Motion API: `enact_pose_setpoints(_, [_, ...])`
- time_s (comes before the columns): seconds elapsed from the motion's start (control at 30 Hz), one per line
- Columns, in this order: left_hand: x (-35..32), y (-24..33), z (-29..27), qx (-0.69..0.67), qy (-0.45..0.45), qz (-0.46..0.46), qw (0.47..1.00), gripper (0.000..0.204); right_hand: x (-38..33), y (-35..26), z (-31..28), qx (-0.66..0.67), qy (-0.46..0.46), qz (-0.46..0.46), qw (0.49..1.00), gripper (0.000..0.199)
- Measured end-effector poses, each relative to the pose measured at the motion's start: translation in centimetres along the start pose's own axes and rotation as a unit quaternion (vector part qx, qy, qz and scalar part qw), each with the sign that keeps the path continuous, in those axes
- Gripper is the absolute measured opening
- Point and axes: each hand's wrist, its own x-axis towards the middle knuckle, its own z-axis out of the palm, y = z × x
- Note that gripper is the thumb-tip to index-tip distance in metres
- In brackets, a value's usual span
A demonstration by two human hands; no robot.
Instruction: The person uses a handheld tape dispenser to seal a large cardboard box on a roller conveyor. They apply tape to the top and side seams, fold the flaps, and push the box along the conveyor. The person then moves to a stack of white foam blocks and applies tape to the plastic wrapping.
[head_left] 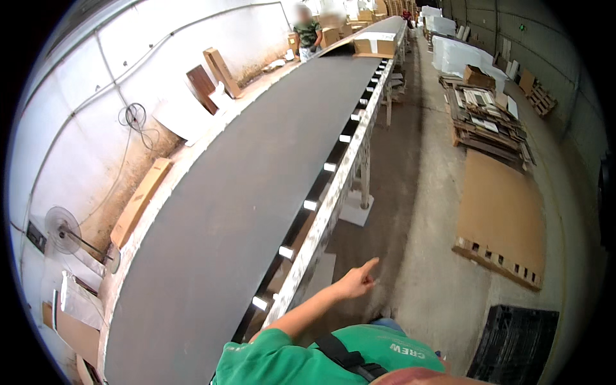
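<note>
My left hand (356, 283) is held out in the air beside the near part of a long conveyor, to the right of its side rail (321, 228). Its index finger is stretched out, the other fingers are partly bent, and I see nothing held in it. The grey conveyor belt (237, 192) runs from the lower left to the far end of the hall. Far up the belt lies a cardboard box (375, 46). My right hand does not show.
At right, a large cardboard sheet (500, 215) lies near a black pallet (513, 343). Beyond are stacked boards (487, 122) and white wrapped stacks (462, 58). A standing fan (63, 230) and a long carton (141, 202) line the left wall. Another person (307, 33) stands beyond the belt.
</note>
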Motion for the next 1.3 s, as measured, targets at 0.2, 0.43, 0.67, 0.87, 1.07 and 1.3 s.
enact_pose_setpoints(0.2, [12.0,0.9,-6.4,-0.077,0.042,-0.180,0.980,0.020,6.0,-32.0,7.5,-0.043,-0.076,-0.099,0.991,0.043])
enact_pose_setpoints(0.43, [27.0,-5.6,-15.5,-0.242,0.298,-0.235,0.893,0.047,16.0,-58.6,20.3,-0.021,-0.149,-0.205,0.967,0.046])
enact_pose_setpoints(0.67, [52.1,-7.6,-33.7,-0.255,0.431,-0.197,0.843,0.027,22.1,-77.7,25.1,0.083,-0.229,-0.164,0.956,0.045])
enact_pose_setpoints(0.87, [67.9,-9.0,-58.7,-0.149,0.633,-0.139,0.747,0.064,31.2,-94.6,30.8,0.207,-0.353,-0.149,0.900,0.043])
enact_pose_setpoints(1.07, [78.5,-10.3,-62.8,-0.087,0.627,-0.044,0.773,0.034,33.6,-114.4,39.5,0.255,-0.377,-0.088,0.886,0.047])
enact_pose_setpoints(1.3, [86.4,-14.5,-53.6,-0.137,0.541,-0.256,0.789,0.025,34.9,-136.0,50.6,0.172,-0.502,-0.123,0.839,0.039])
